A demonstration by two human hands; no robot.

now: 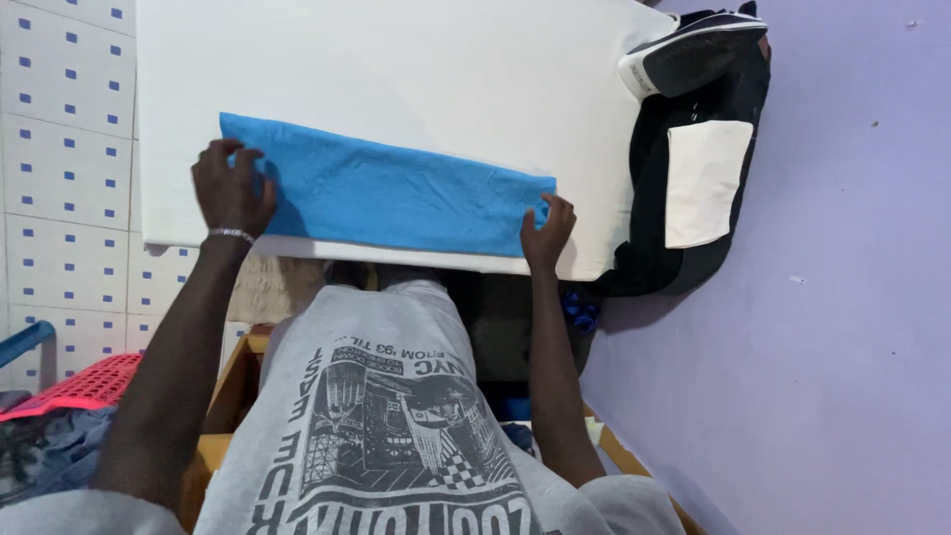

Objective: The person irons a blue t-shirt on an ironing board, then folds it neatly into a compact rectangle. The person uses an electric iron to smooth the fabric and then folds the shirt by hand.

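A white counter [416,69] carries the things, its flat top plain and mostly bare. Directly on it lies a blue cloth [396,193], folded into a long narrow band that runs slantwise close to the counter's near edge. A dark shoe with a white sole [688,54] rests at the counter's far right corner.
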